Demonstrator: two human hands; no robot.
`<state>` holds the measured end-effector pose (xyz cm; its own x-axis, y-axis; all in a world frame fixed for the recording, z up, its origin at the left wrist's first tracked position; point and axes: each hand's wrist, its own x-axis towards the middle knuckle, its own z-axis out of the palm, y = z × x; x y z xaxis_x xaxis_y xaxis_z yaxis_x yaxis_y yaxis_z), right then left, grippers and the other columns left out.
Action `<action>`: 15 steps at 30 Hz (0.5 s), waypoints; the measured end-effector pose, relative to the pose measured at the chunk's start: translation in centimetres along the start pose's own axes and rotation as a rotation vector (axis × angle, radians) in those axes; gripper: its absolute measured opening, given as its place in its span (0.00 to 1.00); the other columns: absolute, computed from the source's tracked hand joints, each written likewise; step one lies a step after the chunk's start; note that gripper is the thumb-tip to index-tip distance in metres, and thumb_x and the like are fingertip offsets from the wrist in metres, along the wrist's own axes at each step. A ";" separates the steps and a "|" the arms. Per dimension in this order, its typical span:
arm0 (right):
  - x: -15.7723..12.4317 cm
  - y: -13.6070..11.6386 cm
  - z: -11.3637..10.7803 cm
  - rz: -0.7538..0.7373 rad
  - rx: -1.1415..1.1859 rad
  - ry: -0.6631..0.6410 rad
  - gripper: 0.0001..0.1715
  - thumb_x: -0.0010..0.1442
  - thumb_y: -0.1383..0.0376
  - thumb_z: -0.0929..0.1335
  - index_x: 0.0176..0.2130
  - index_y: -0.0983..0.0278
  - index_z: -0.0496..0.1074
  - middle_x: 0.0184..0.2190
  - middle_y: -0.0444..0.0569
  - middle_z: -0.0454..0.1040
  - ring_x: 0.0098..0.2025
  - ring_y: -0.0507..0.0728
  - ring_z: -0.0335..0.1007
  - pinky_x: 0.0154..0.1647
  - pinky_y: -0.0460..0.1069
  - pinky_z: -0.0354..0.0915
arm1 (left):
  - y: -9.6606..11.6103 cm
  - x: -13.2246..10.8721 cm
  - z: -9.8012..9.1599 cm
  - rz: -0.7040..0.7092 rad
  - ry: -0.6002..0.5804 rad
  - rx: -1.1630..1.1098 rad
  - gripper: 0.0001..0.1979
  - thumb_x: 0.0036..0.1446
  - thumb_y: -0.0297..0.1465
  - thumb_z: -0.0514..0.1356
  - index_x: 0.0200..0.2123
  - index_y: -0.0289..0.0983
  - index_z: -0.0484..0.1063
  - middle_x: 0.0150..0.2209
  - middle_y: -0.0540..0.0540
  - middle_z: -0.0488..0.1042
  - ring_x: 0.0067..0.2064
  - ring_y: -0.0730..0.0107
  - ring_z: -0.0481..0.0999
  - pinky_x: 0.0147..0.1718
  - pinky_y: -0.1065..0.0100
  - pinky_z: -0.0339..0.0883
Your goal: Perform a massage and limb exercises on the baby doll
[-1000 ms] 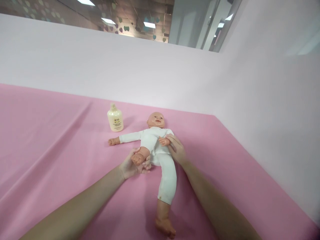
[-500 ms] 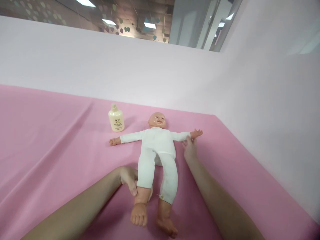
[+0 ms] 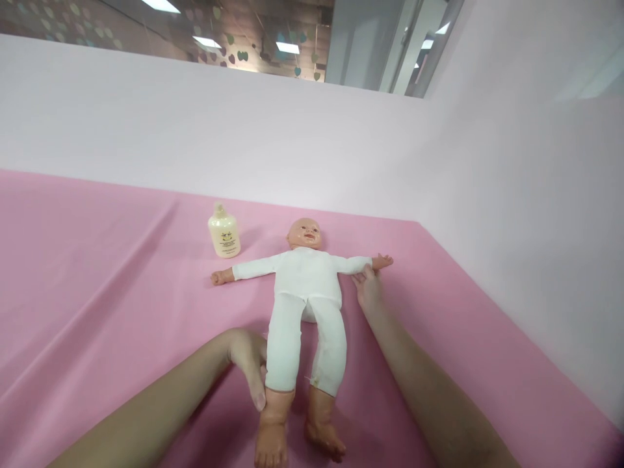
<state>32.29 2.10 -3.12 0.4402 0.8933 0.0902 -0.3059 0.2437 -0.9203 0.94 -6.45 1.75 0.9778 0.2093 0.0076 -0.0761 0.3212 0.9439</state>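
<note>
A baby doll (image 3: 308, 276) with a white cloth body lies on its back, arms spread and feet toward me. My left hand (image 3: 249, 364) grips the doll's leg on the left, just above the bare ankle; the thumb lies along its outer side and the other fingers are hidden beneath. At the doll's outstretched arm on the right, my right hand (image 3: 368, 286) has its fingers closed around the underside of the sleeve near the wrist. Left of the doll's head stands a cream-coloured bottle (image 3: 225, 234) with a dark printed label, upright and touched by neither hand.
A pink cloth (image 3: 121, 260) covers the surface, with a long crease at left. White walls (image 3: 195, 130) rise behind and at the right. Past the back wall is a window (image 3: 263, 42) with heart shapes and ceiling lights.
My left hand has moved down toward me with the doll's leg, which now lies straighter, its foot nearer the bottom edge. My right hand has stayed at the doll's arm.
</note>
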 end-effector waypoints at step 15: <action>-3.6 -1.1 3.5 -0.471 -0.324 -0.324 0.37 0.63 0.54 0.69 0.67 0.58 0.59 0.67 0.54 0.64 0.67 0.61 0.63 0.67 0.58 0.63 | -1.3 -1.1 -2.8 0.199 0.127 -0.482 0.28 0.50 0.59 0.60 0.29 0.38 0.68 0.19 0.53 0.58 0.27 0.67 0.60 0.41 0.55 0.70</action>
<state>28.08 -0.10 -1.12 0.1731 0.7998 0.5747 0.1493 0.5555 -0.8180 -0.54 -4.51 -0.45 0.9063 0.4098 0.1033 -0.3680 0.6451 0.6696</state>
